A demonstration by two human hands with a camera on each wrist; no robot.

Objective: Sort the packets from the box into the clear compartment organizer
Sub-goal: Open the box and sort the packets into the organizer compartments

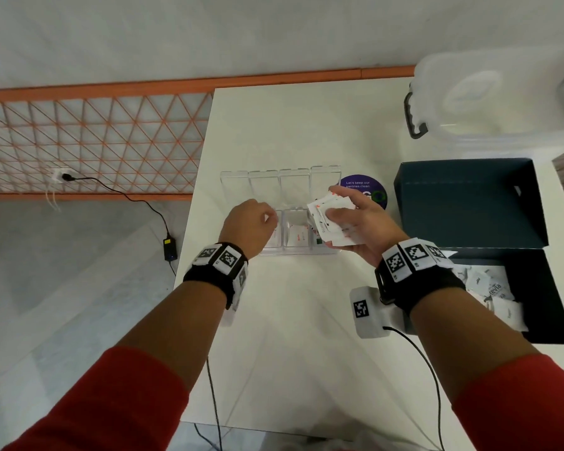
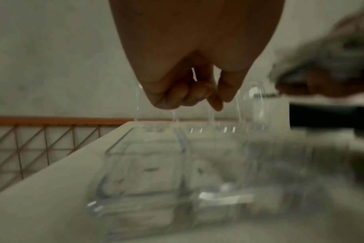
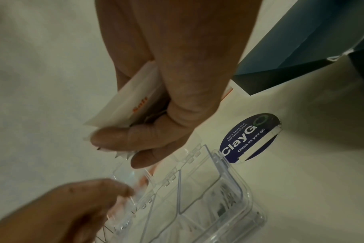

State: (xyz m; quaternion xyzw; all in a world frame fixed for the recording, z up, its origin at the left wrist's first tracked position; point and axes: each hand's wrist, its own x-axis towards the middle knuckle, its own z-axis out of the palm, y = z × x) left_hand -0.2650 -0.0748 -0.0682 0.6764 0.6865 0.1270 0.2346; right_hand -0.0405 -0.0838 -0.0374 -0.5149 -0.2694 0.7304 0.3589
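Note:
The clear compartment organizer (image 1: pixel 293 251) (image 3: pixel 218 189) (image 2: pixel 177 164) sits mid-table with its lids standing open; white packets (image 1: pixel 297 237) lie in its near compartments. My left hand (image 1: pixel 269 217) (image 2: pixel 214 100) (image 3: pixel 123 189) hovers over the near-left compartments, fingers curled, pinching a small white packet seen edge-on. Over the organizer's right end, my right hand (image 1: pixel 342 213) (image 3: pixel 135 144) grips a fanned stack of white packets (image 1: pixel 323 209) (image 3: pixel 131 100) with red print. The dark box (image 1: pixel 534 307) at the right holds more packets (image 1: pixel 489 288).
The box's dark lid (image 1: pixel 469 203) lies open behind it. A clear plastic tub (image 1: pixel 489 102) with a dark handle stands at the back right. A round purple sticker (image 1: pixel 365 187) (image 3: pixel 249 136) is beside the organizer. The table's left edge (image 1: pixel 192 222) is close to my left hand.

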